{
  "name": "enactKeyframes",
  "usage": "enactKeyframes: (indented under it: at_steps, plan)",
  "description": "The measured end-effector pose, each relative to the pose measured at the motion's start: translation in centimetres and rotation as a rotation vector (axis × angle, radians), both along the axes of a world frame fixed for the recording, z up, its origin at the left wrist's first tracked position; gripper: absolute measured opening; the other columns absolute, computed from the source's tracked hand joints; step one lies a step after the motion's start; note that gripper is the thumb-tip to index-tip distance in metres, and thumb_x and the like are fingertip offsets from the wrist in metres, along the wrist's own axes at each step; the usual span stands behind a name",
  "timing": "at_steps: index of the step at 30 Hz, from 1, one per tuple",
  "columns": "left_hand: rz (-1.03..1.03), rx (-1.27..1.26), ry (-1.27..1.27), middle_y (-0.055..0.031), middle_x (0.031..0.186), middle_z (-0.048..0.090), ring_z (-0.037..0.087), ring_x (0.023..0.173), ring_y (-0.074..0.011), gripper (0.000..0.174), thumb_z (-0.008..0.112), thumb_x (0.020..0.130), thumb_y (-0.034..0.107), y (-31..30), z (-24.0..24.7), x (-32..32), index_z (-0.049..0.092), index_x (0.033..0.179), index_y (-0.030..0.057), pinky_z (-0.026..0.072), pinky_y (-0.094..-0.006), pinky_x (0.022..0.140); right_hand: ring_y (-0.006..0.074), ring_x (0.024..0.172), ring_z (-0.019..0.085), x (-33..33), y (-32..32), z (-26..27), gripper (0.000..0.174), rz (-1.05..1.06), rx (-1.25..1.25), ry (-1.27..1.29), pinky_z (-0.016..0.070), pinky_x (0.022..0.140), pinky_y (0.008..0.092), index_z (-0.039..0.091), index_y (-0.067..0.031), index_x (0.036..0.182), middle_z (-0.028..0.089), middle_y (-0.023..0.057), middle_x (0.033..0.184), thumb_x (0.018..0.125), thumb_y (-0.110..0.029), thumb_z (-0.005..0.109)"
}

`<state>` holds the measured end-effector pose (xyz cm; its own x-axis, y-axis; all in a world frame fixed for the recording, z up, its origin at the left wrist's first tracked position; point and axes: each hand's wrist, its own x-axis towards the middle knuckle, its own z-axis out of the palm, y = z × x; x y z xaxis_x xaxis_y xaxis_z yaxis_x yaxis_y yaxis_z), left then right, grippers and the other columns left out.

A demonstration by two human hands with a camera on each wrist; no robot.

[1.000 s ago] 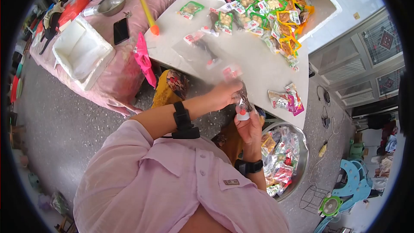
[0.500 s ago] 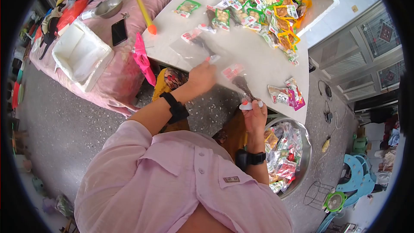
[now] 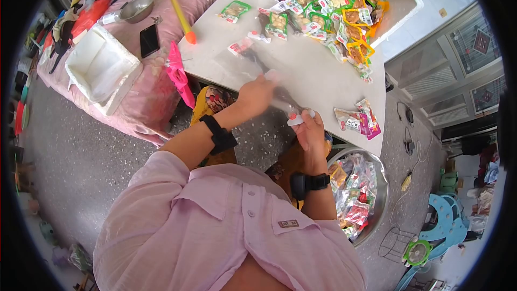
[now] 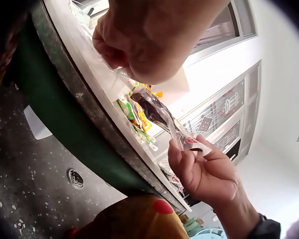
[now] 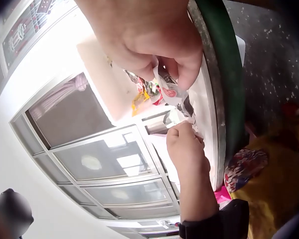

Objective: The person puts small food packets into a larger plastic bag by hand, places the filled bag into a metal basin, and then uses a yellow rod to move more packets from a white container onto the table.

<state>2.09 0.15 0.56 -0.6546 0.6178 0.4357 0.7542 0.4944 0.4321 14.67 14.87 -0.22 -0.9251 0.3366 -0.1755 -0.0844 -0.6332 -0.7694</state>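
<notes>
A clear packet of dark food (image 3: 285, 97) stretches between the two hands over the table's front edge. My right hand (image 3: 311, 132) pinches its lower end, which has a white strip and a red mark. At its other end is my left hand (image 3: 256, 96), with fingers curled on the clear plastic. The left wrist view shows the dark packet (image 4: 154, 107) running up from the right hand's fingertips toward the left hand (image 4: 139, 45). Just beyond the left hand, another clear packet with dark contents (image 3: 250, 54) lies on the table (image 3: 323, 94).
A white foam box (image 3: 401, 13) at the back spills many colourful food packets (image 3: 323, 11). Two packets (image 3: 358, 121) lie at the table's right. A metal basin (image 3: 383, 194) of packets stands by the right arm. On the pink bed are a foam tray (image 3: 99, 67) and a phone (image 3: 149, 40).
My left hand has left the packet's lower end by the right hand, moved left, and now grips its far end. The right hand has shifted slightly left and up with the packet.
</notes>
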Motion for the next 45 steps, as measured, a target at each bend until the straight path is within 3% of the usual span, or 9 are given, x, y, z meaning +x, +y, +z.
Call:
enactKeyframes:
  at_steps: [9,15,18,30,33,36,39,42,45]
  plan:
    - [0.004,0.037,-0.041,-0.0145,0.074,0.050,0.053,0.065,-0.0329,0.008,0.048,0.073,0.014,-0.1,0.8,1.0,0.049,0.078,0.0069,0.0432,-0.0421,0.056,0.0179,0.075,0.055,-7.3,-1.6,0.1,0.019,0.249,-0.026,-0.083,0.0475,0.068,0.0303,0.045,-0.0049,0.099,0.054,0.0083,0.086,0.084,-0.017,0.047]
    - [0.031,0.108,-0.044,-0.0144,0.073,0.049,0.052,0.064,-0.0337,0.008,0.048,0.072,0.013,-0.9,-0.1,1.0,0.049,0.076,0.0061,0.0430,-0.0419,0.055,0.0129,0.061,0.053,-8.5,0.0,1.0,0.019,0.372,0.420,-0.306,0.0443,0.050,0.0213,0.048,-0.0031,0.097,0.053,0.0063,0.078,0.081,-0.014,0.048]
    - [0.013,0.125,-0.025,-0.0141,0.073,0.048,0.052,0.064,-0.0331,0.007,0.049,0.071,0.011,-1.1,0.0,1.1,0.048,0.076,0.0059,0.0429,-0.0413,0.054,0.0116,0.056,0.052,-8.1,1.1,0.2,0.017,0.414,0.255,-0.228,0.0407,0.042,0.0207,0.049,-0.0021,0.094,0.054,0.0067,0.075,0.080,-0.011,0.050]
    - [-0.007,0.144,-0.024,-0.0120,0.072,0.049,0.052,0.066,-0.0308,0.009,0.052,0.072,0.015,-1.5,0.5,0.3,0.051,0.074,0.0065,0.0432,-0.0402,0.055,0.0147,0.064,0.054,-11.6,-3.6,-0.2,0.011,0.239,-0.005,-0.171,0.0446,0.050,0.0261,0.050,-0.0003,0.086,0.055,0.0066,0.076,0.076,-0.003,0.047]
    - [-0.033,0.181,-0.020,-0.0119,0.072,0.050,0.052,0.066,-0.0306,0.011,0.054,0.072,0.017,-1.8,0.7,-0.4,0.052,0.074,0.0062,0.0433,-0.0402,0.055,0.0145,0.063,0.053,-11.4,-2.3,-0.8,0.014,0.274,0.137,-0.128,0.0442,0.052,0.0265,0.051,-0.0010,0.089,0.054,0.0065,0.075,0.076,-0.002,0.047]
    - [-0.055,0.217,0.049,-0.0123,0.072,0.051,0.052,0.067,-0.0307,0.014,0.055,0.072,0.019,-2.1,1.5,-2.5,0.053,0.075,0.0055,0.0436,-0.0403,0.058,0.0211,0.075,0.055,-10.1,-1.3,0.7,0.021,0.114,0.417,-0.359,0.0467,0.063,0.0318,0.049,0.0009,0.097,0.054,0.0103,0.087,0.077,-0.007,0.048]
    - [0.005,0.097,0.084,-0.0134,0.075,0.052,0.053,0.072,-0.0313,0.013,0.055,0.071,0.018,-2.0,1.9,-7.3,0.054,0.076,0.0052,0.0436,-0.0401,0.064,0.0203,0.073,0.056,-9.3,-0.2,-1.3,0.020,-0.235,0.843,-0.247,0.0449,0.062,0.0281,0.050,0.0026,0.094,0.055,0.0120,0.081,0.075,-0.004,0.047]
    - [0.117,0.090,0.031,-0.0141,0.082,0.053,0.052,0.082,-0.0310,0.016,0.054,0.071,0.017,-0.9,0.6,-12.9,0.054,0.083,0.0063,0.0424,-0.0393,0.071,0.0300,0.082,0.054,-8.5,0.6,-2.8,0.023,-0.358,1.418,-0.099,0.0442,0.071,0.0344,0.048,0.0053,0.095,0.054,0.0186,0.089,0.074,-0.003,0.047]
    - [0.207,-0.058,-0.091,-0.0134,0.092,0.052,0.050,0.091,-0.0296,0.026,0.054,0.069,0.017,0.2,0.9,-16.4,0.053,0.094,0.0082,0.0407,-0.0396,0.076,0.0377,0.088,0.050,-8.5,0.3,-3.5,0.023,-0.415,1.594,0.025,0.0411,0.079,0.0398,0.048,0.0053,0.094,0.052,0.0231,0.095,0.072,-0.002,0.048]
